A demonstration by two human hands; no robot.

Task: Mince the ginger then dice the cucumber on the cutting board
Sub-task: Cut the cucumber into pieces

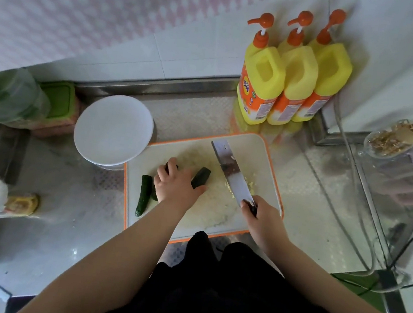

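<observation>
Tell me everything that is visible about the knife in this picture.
The knife is a cleaver with a broad rectangular blade that looks like shiny metal, and a dark handle. The right hand grips the handle near the right edge of the cutting board. The blade points away from the person, over the board, beside the minced ginger; small pale bits stick to it. Whether its edge touches the board cannot be told.

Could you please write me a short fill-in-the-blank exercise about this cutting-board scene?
1. The right hand grips the ____.
2. The left hand rests on pieces of ____.
3. Behind the cutting board stand ____ yellow pump bottles.
4. The white bowl sits to the board's ____.

Answers: cleaver; cucumber; three; left
</observation>
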